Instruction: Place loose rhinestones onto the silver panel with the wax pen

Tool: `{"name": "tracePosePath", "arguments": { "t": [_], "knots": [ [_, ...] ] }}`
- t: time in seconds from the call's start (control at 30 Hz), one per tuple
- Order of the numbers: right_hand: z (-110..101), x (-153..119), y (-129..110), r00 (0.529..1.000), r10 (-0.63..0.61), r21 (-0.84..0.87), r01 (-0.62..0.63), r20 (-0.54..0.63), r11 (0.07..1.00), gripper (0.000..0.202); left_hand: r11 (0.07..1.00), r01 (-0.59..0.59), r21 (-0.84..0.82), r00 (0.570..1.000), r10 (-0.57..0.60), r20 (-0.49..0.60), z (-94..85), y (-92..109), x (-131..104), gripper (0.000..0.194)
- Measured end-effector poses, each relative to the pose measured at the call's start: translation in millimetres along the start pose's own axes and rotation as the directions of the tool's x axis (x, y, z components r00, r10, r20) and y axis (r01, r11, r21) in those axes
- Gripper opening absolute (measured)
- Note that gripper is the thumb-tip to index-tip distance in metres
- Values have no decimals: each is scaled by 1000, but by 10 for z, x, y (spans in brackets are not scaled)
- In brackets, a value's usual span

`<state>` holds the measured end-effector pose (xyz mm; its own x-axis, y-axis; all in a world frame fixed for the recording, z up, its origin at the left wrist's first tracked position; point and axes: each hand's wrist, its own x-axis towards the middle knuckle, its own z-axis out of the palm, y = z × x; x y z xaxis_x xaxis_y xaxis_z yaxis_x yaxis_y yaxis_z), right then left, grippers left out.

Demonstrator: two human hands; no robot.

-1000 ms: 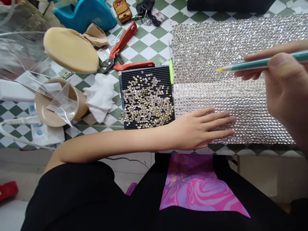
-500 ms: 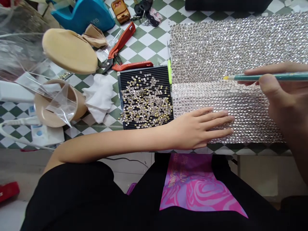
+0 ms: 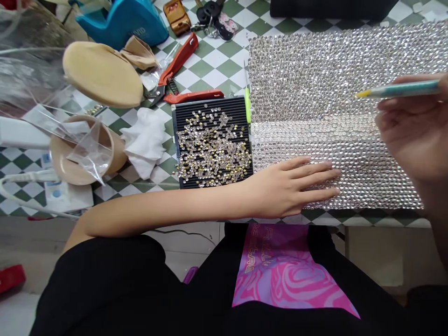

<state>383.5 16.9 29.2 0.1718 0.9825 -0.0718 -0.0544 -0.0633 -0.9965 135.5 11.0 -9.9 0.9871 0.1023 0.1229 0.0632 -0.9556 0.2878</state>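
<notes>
My left hand [image 3: 296,186] lies flat with fingers spread on the near left part of a rhinestone sheet [image 3: 332,70]. A paler band [image 3: 301,130] crosses the sheet beyond those fingertips. My right hand [image 3: 413,126] grips a teal pencil [image 3: 402,88] with a yellow tip; it is held over the sheet's right side, tip pointing left. Whether the tip touches the sheet I cannot tell. Left of the sheet sits a black ridged tray [image 3: 185,112] strewn with loose rhinestones [image 3: 217,154], clear and gold. My left forearm crosses its near edge.
A green-handled needle tool [image 3: 248,105] lies between tray and sheet. Behind the tray are red-handled pliers [image 3: 178,60], keys [image 3: 210,14] and a blue tape dispenser [image 3: 122,23]. To the left stand a beige cup [image 3: 115,149], a crumpled tissue [image 3: 145,140] and a beige oval pad [image 3: 103,72].
My right hand has drawn the pencil up and to the right, away from the edge of the pale band, and has rolled over. My left hand has stayed in place.
</notes>
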Motion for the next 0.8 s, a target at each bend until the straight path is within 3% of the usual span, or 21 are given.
{"name": "tracePosePath", "arguments": {
  "t": [0.07, 0.13, 0.2, 0.27, 0.37, 0.47, 0.6, 0.8],
  "knots": [
    [42, -5, -3, 999, -33, -1, 33, 32, 999, 37, 1000, 3, 5, 1000, -3, 8, -4, 0, 2, 57],
    [160, -16, 21, 983, -174, -35, 176, 51, 984, 25, 1000, 3, 5, 1000, -3, 15, -10, 1, 4, 56],
    [325, -29, 45, 937, -337, -86, 345, 96, 935, 15, 1000, 2, 0, 1000, -2, 18, -13, 0, 4, 57],
    [498, -36, 51, 893, -385, -154, 425, 231, 892, 16, 1000, 1, -10, 1000, -1, 14, -6, -2, 4, 57],
    [725, -19, 41, 814, -367, -269, 515, 450, 814, 19, 1000, -4, -29, 1000, 4, -2, 20, -10, 4, 57],
    [907, 27, 61, 759, -320, -305, 554, 567, 774, 15, 999, -3, -42, 1000, 3, -11, 50, -16, 6, 55],
    [1079, 80, 149, 716, -266, -324, 572, 646, 754, 15, 1000, 26, -17, 1000, -26, 9, 58, -6, 7, 55],
    [1159, 72, 206, 719, -219, -386, 574, 660, 722, 18, 999, 22, 43, 999, -24, 33, 22, 12, 2, 56]
  ]
}}
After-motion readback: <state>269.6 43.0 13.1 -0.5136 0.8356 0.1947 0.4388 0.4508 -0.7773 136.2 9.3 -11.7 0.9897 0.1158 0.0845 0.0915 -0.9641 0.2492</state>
